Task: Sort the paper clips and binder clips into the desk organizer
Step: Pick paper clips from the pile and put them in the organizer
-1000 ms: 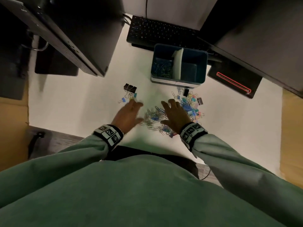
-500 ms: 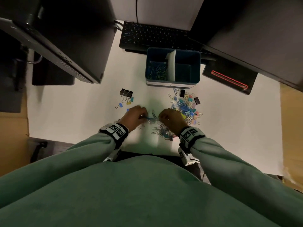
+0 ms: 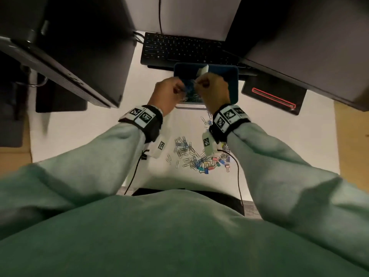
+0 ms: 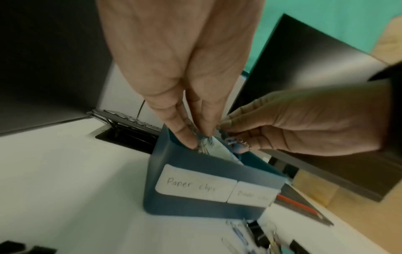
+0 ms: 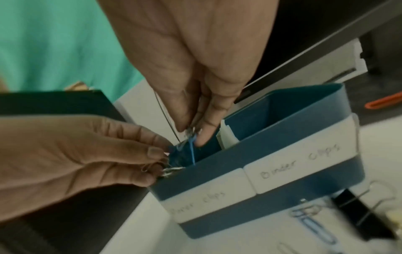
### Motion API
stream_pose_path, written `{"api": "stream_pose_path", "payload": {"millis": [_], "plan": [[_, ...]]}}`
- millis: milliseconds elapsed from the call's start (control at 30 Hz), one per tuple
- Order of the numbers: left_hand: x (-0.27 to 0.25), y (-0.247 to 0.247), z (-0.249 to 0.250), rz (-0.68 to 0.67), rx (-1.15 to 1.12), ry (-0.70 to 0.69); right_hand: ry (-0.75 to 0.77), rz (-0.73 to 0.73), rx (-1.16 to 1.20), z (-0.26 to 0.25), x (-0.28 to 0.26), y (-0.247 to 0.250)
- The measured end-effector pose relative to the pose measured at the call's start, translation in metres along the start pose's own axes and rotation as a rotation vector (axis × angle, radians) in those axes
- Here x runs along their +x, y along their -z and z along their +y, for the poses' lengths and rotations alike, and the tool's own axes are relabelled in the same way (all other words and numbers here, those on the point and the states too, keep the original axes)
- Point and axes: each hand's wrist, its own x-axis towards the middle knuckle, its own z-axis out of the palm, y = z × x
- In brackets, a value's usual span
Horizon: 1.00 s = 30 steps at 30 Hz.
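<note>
Since a second earlier we had lifted both hands off the desk pile. Left hand (image 4: pixel 174 89) and right hand (image 5: pixel 191 77) each pinched paper clips (image 5: pixel 187 137) above the desk organizer (image 5: pixel 282 154), paper-clip compartment directly below our fingertips. Risk: tangled clips snagging, spilling over the divider (image 5: pixel 227 135).

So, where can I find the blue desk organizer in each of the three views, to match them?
Head view: the desk organizer is at top centre, partly behind both hands.
Left wrist view: it stands at lower centre, below the fingertips.
Right wrist view: it fills the centre right.
Shared landmark: the white divider between its two compartments.
</note>
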Motion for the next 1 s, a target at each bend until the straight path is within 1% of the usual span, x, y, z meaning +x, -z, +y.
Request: {"api": "stream_pose_path", "payload": {"millis": [67, 167, 200, 233, 267, 300, 333, 367, 400, 467, 533, 600, 667, 733, 800, 900, 1000], "plan": [[-0.003, -0.005, -0.006, -0.031, 0.111, -0.052, 0.016, -0.081, -0.112, 0.006, -0.005, -0.002], [-0.034, -0.007, -0.022, 0.002, 0.147, -0.159, 0.203, -0.090, -0.263, 0.026, -0.039, 0.001], [-0.049, -0.009, -0.030, -0.039, 0.168, -0.165, 0.245, -0.130, -0.321, 0.035, -0.055, 0.000], [-0.065, -0.014, -0.040, -0.131, 0.210, -0.152, 0.260, -0.209, -0.382, 0.044, -0.072, -0.001], [-0.079, -0.021, -0.050, -0.255, 0.276, -0.130, 0.262, -0.313, -0.444, 0.054, -0.089, -0.004], [-0.090, -0.029, -0.062, -0.381, 0.362, -0.115, 0.261, -0.422, -0.511, 0.064, -0.106, -0.008], [-0.100, -0.038, -0.073, -0.478, 0.452, -0.121, 0.264, -0.518, -0.587, 0.074, -0.119, -0.013], [-0.106, -0.047, -0.083, -0.536, 0.537, -0.142, 0.275, -0.589, -0.660, 0.083, -0.130, -0.016], [-0.109, -0.055, -0.091, -0.562, 0.607, -0.171, 0.282, -0.633, -0.712, 0.091, -0.138, -0.019], [-0.108, -0.067, -0.096, -0.558, 0.652, -0.201, 0.249, -0.650, -0.732, 0.104, -0.145, -0.017], [-0.103, -0.074, -0.092, -0.538, 0.586, -0.192, 0.210, -0.613, -0.711, 0.113, -0.144, -0.009], [-0.098, -0.080, -0.089, -0.548, 0.546, -0.212, 0.209, -0.590, -0.716, 0.120, -0.142, 0.002], [-0.095, -0.084, -0.089, -0.552, 0.568, -0.268, 0.208, -0.584, -0.737, 0.124, -0.140, 0.010], [-0.095, -0.088, -0.094, -0.533, 0.576, -0.286, 0.215, -0.557, -0.737, 0.120, -0.140, 0.010], [-0.095, -0.090, -0.096, -0.515, 0.603, -0.298, 0.246, -0.552, -0.719, 0.110, -0.143, -0.001], [-0.096, -0.089, -0.095, -0.487, 0.614, -0.279, 0.243, -0.605, -0.718, 0.097, -0.147, -0.031], [-0.096, -0.077, -0.092, -0.469, 0.545, -0.247, 0.229, -0.575, -0.724, 0.096, -0.144, -0.050]]}}
